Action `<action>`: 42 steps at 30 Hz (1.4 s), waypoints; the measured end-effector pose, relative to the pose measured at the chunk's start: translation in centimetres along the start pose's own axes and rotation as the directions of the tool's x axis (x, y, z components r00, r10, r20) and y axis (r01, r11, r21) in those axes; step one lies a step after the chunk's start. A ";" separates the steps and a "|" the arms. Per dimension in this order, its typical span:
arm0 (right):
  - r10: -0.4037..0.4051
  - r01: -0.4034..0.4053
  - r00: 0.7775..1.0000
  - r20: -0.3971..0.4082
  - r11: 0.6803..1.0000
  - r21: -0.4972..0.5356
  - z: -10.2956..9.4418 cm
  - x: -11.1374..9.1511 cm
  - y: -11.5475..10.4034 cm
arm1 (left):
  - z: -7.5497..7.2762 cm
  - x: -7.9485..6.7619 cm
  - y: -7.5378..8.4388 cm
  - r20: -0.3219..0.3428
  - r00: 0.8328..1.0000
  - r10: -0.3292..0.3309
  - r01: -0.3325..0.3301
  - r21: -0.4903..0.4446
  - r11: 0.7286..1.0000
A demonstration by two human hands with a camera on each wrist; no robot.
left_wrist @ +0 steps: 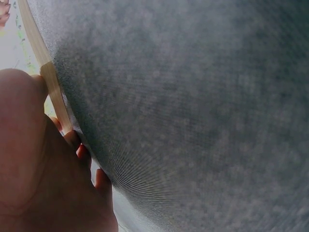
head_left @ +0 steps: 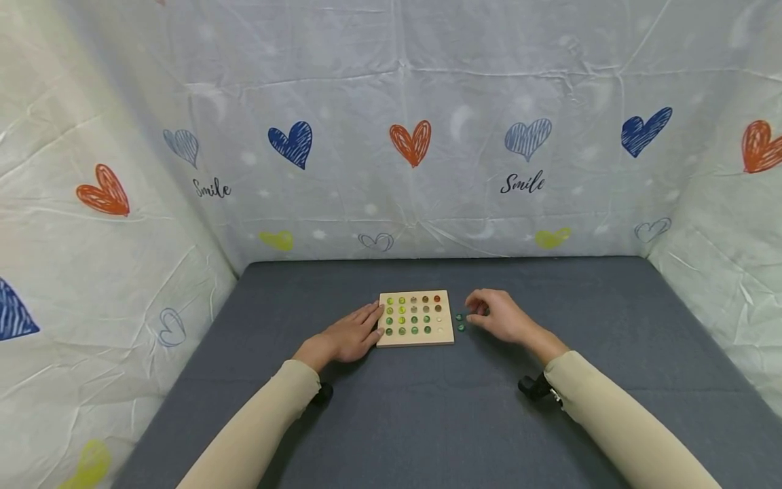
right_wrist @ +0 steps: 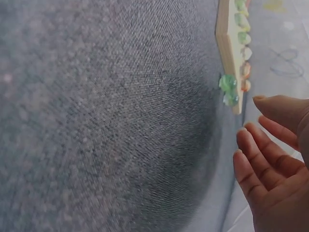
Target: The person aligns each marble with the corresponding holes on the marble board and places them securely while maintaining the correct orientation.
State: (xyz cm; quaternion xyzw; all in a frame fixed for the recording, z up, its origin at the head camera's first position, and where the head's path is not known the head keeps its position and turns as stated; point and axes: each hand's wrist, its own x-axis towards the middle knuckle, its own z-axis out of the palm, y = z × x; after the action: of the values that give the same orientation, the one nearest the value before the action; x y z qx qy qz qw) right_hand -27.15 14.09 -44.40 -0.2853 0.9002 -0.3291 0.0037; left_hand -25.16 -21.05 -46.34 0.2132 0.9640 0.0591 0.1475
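A light wooden board (head_left: pixel 415 343) lies flat on the table, with rows of glass marbles (head_left: pixel 414 320) in green, yellow-green, amber and reddish tones. Two round spots in its right column, toward the front, look pale. My left hand (head_left: pixel 354 334) rests against the board's left side, its fingers extended along the edge and the thumb by the front corner. Just off the right edge sit two loose green marbles (head_left: pixel 461 327). Beside them hovers my right hand (head_left: pixel 497 316), fingers loosely bent; the right wrist view shows its thumb (right_wrist: pixel 280 108) apart from the fingers and nothing held.
Dark grey cloth covers the table (head_left: pixel 415 421). Pale fabric walls (head_left: pixel 342 197) printed with hearts rise behind the table and at both sides. A black device (head_left: pixel 534 387) is strapped at my right wrist, under the beige sleeve.
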 end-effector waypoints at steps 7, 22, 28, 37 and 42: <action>0.018 -0.018 1.000 0.007 0.998 0.053 0.5 0.7 0.8 | -0.2 0.1 0.2 0.010 1.000 -0.006 0.005 0.008 1.000; 0.058 -0.060 0.998 0.027 0.995 0.077 1.6 1.8 1.4 | 0.0 0.1 0.1 0.006 1.000 -0.002 0.002 -0.001 1.000; 0.046 -0.047 0.999 0.023 0.997 0.063 1.8 2.0 1.3 | -0.2 -0.1 0.2 0.000 1.000 0.006 -0.006 0.009 1.000; 0.030 -0.031 0.999 0.022 0.998 0.047 1.9 2.0 1.1 | -0.1 -0.2 0.2 -0.005 1.000 0.006 -0.006 0.004 1.000; 0.044 -0.045 0.999 0.019 0.998 0.049 1.8 1.9 1.2 | -0.1 -0.2 0.2 -0.003 1.000 0.005 -0.005 0.010 1.000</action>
State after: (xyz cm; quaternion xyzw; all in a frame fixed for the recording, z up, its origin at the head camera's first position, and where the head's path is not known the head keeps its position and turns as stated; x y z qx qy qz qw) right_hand -28.96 12.74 -46.20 -0.2680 0.8979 -0.3483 0.0262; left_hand -24.97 -20.96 -46.19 0.2160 0.9640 0.0552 0.1448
